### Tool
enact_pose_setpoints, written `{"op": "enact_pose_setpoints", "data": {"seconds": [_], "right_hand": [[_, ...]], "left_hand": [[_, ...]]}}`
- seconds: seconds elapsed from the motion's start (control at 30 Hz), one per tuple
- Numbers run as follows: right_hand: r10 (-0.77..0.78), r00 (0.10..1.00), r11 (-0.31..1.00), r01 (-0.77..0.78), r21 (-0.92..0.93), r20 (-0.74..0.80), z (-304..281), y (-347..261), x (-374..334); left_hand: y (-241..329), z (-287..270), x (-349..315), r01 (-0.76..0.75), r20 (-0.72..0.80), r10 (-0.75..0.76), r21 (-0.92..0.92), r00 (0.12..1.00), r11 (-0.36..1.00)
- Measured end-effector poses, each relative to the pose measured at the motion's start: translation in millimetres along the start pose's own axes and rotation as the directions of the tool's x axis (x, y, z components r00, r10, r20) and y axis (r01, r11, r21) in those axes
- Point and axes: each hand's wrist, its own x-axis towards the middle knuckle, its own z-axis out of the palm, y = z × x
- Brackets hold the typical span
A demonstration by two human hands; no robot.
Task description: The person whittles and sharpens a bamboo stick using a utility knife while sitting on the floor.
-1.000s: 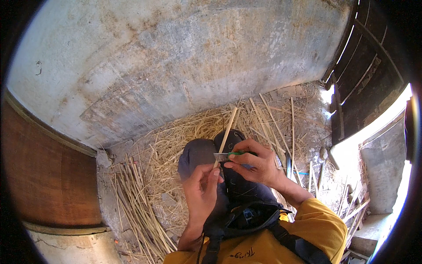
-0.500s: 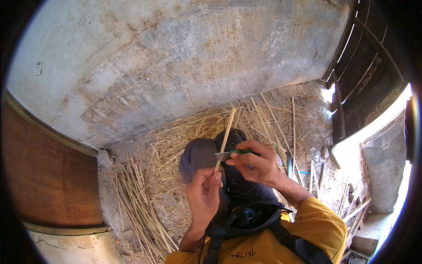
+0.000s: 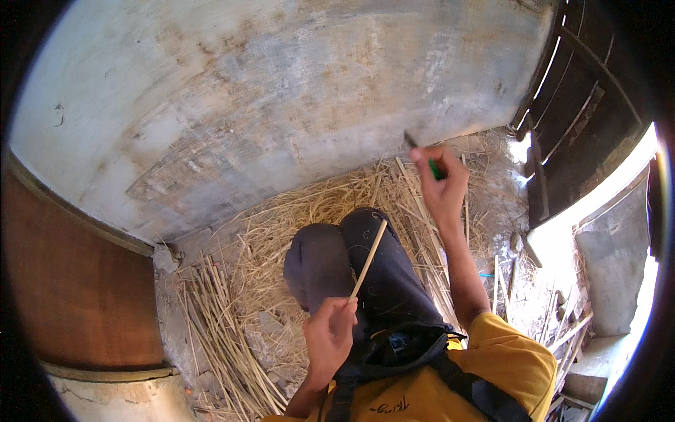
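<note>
My left hand is closed around the lower end of a thin, pale bamboo strip, which slants up and right over my dark trousers. Farther off to the right, my right hand is raised near the foot of the wall, closed on a knife. Its short blade points up and left, and part of a green handle shows between the fingers. The blade is apart from the strip.
Curly pale shavings cover the floor around my knees. A bundle of long strips lies at left, with more sticks at right. A stained wall rises ahead, a brown panel stands left. A black bag rests at my waist.
My right hand has swung the knife away from the strip, up and to the right. The strip has tilted further right, and its far end is now nearer to me.
</note>
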Motion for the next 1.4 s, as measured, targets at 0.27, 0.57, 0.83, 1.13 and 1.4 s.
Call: {"op": "enact_pose_setpoints", "data": {"seconds": [0.27,0.57,0.83,1.13,1.4], "right_hand": [[0.149,0.937,0.916,-0.251,0.312,0.316,5.8,-19.6,-23.0],[-0.504,0.818,0.839,0.386,0.383,0.279,10.9,-41.8,-58.4],[-0.581,0.748,0.812,0.508,0.286,0.321,10.3,-43.5,-72.3],[-0.589,0.763,0.808,0.552,0.204,0.268,11.1,-44.5,-71.5],[-0.586,0.764,0.81,0.554,0.192,0.269,13.8,-47.3,-67.1]], "left_hand": [[-0.4,-11.2,27.8,-0.069,-0.227,0.049,-0.08,0.973,0.994],[8.9,-0.3,40.3,-0.133,-0.163,0.096,-0.229,0.982,0.964],[24.7,6.2,40.3,-0.022,-0.116,-0.028,-0.408,0.993,0.913],[19.8,9.7,37.1,-0.105,-0.154,0.058,-0.317,0.986,0.943],[17.5,6.3,34.4,-0.135,-0.182,0.098,-0.204,0.978,0.97]]}}
